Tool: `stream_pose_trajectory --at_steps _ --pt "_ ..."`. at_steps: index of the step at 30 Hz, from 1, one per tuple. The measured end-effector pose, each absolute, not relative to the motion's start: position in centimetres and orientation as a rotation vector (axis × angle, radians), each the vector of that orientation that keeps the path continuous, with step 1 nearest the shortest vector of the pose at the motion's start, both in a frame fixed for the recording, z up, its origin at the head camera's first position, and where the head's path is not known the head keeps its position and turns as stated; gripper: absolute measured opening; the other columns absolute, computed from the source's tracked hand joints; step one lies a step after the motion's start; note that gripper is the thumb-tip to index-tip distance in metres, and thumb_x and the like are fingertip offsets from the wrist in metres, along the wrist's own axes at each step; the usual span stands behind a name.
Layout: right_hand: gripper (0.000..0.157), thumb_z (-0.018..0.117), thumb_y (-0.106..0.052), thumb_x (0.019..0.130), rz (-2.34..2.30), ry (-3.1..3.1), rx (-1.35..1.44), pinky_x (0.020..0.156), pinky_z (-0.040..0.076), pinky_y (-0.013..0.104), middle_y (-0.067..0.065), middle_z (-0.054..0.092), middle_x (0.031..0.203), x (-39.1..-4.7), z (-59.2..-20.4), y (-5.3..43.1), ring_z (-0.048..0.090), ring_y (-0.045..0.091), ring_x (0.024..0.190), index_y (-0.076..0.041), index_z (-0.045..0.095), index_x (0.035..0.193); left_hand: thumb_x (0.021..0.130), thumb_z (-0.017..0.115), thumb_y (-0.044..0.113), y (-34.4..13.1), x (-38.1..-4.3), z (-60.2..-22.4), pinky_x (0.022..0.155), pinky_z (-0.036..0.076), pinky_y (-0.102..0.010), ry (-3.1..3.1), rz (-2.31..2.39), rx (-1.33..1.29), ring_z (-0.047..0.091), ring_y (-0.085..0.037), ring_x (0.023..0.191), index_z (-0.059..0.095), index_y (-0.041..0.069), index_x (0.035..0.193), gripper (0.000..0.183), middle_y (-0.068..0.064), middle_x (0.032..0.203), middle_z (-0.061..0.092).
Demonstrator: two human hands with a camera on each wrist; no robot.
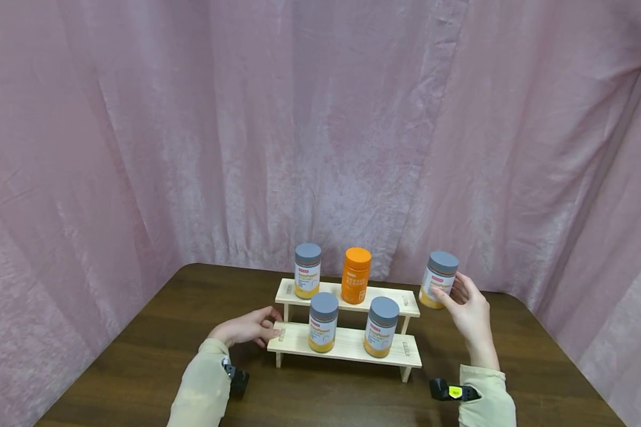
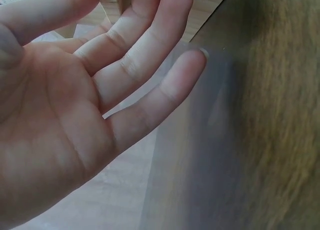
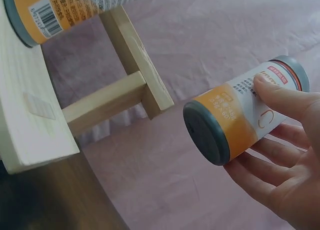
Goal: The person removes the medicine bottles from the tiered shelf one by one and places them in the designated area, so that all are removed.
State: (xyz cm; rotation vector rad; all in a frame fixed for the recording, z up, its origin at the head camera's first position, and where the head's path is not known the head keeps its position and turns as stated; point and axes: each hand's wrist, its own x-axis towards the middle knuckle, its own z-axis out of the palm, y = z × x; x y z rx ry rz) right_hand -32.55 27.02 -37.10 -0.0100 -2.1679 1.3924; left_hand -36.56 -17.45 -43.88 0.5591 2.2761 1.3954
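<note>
Grey-lidded jar (image 1: pixel 439 280) in the R hand (image 1: pixel 471 309), held apart from the upper wooden shelf (image 1: pixel 387 298), just beyond its R end.
L to R: L hand (image 1: pixel 248 327), fingers part-curled, thumb & fingertips at the lower shelf (image 1: pixel 349 341), L end, seemingly pinching it; back-L jar (image 1: pixel 307 274), upper; front-L jar (image 1: pixel 323 325), lower; orange jar (image 1: pixel 355 277), upper; front-R jar (image 1: pixel 381 329), lower; then the held jar, lid leaning slightly R, thumb in front, fingers curled round the far side, base uncovered. Step is prob. setting it R of the orange jar. Best: straighten it, bring base over the shelf edge w/o knocking, label fwd like its neighbours, lower flat, release only once seated; L hand should steady, not push.
</note>
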Motion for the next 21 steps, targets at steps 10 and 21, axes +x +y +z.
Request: stream_pose_trajectory --at_steps 10,21 --pt "0.058 0.075 -0.022 0.086 1.360 -2.199 -0.082 0.079 0.040 0.001 0.023 0.062 0.127 -32.7 -38.0 27.9 0.048 -0.022 0.085 -0.004 0.050 0.136 0.094 0.062 0.021 -17.5 -36.3 -43.7 0.072 0.051 -0.033 2.302 1.362 0.536 0.062 -0.016 0.081 0.043 0.003 0.120 0.037 -0.008 0.095 0.066" --pt "0.062 0.074 -0.027 0.086 1.360 -2.238 -0.138 0.076 0.038 0.000 0.022 0.060 0.130 -33.0 -38.7 28.6 0.045 -0.024 0.083 -0.005 0.048 0.138 0.094 0.062 0.022 -17.6 -36.2 -43.8 0.069 0.050 -0.031 2.299 1.362 0.545 0.062 -0.016 0.077 0.043 0.003 0.121 0.038 -0.006 0.091 0.066"
